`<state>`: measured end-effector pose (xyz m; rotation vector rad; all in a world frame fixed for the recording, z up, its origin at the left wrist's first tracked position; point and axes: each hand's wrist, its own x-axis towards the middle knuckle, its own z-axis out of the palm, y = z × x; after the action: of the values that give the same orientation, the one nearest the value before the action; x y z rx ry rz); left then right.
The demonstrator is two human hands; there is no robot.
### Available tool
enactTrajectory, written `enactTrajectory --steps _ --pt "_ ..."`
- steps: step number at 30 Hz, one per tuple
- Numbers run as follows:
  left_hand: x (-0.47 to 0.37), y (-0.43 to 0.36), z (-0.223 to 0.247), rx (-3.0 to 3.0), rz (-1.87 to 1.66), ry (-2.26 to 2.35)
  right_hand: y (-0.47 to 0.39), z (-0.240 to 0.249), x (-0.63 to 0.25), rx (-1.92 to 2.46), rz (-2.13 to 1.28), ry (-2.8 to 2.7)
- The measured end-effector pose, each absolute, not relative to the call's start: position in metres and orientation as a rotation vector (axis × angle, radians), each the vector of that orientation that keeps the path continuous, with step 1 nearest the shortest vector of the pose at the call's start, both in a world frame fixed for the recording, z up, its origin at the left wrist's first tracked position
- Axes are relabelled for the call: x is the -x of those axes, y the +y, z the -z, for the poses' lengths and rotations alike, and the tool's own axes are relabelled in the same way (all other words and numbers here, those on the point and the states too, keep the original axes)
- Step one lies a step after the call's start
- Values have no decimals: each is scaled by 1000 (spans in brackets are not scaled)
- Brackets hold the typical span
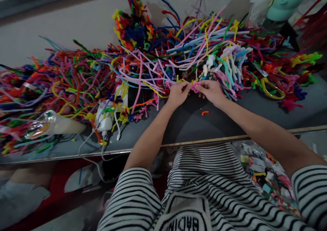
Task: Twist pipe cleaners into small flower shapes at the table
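Over the middle of the grey table, a small pink pipe-cleaner flower [196, 86] is held between my two hands. My right hand [211, 92] pinches it with thumb and fingers. My left hand [179, 92] is closed at the flower's left side, its fingertips touching or very near the pink loops; what lies inside those fingers is hidden. Just behind the hands spreads a thick heap of coloured pipe cleaners [150, 72]. A short orange piece [205, 113] lies on the table below my hands.
Scissors with yellow handles [273, 88] lie at the right. To the left are a white charger with cables [104, 120] and a clear plastic-wrapped item [57, 124]. A mint-green container [287, 4] stands back right. Scraps fill the floor [270, 176] below the table edge.
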<state>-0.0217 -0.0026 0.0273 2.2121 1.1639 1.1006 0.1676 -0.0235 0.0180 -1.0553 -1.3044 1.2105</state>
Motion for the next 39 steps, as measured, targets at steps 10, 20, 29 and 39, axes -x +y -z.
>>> enactTrajectory --steps 10,20,29,39 --pt "27 -6 -24 -2479 -911 1168 -25 -23 -167 1040 -1238 -1260" --pt "31 1 -17 -2948 -764 1261 -27 -27 -165 1073 -1218 -1238" --pt "31 -1 -12 -2982 -757 1262 -26 -25 -166 1064 -1221 -1275" --pt "32 0 -18 -2709 -958 1084 -27 -25 -167 1061 -1221 -1284"
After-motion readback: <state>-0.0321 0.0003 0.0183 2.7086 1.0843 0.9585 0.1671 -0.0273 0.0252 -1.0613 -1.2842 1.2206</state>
